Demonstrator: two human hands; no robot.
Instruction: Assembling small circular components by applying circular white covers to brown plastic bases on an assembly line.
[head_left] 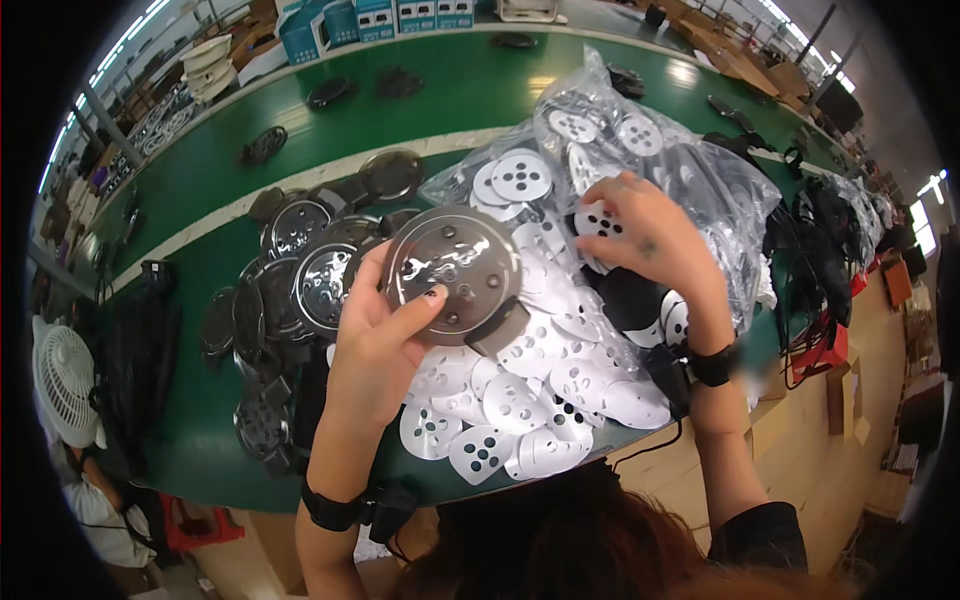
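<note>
- Actually, the left hand point(370, 350) holds the glossy grey cover point(420, 255) mostly by one side, thumb pressed on its face; that lopsided hold could let it tilt or slip.
- The cover sits above the counter point(200, 440), between the dark covers point(325, 285) and the loose white discs point(515, 400); if dropped, it could scratch against its neighbours or scatter the discs.
- The right hand point(650, 235) has thumb and forefinger spread beside a perforated white disc point(600, 224) at the clear bag point(740, 190); I cannot tell whether they touch it.
- Thin discs overlap closely, so a careless pinch might bring up two, or bend one.
- Crumpled film lies around that hand and could snag a finger, dragging discs along.
- The heap reaches the counter's near edge; a forearm's brush might push some off.
- A cable point(655, 440) hangs from the right wrist strap point(712, 366) and could sweep the nearest discs.
</note>
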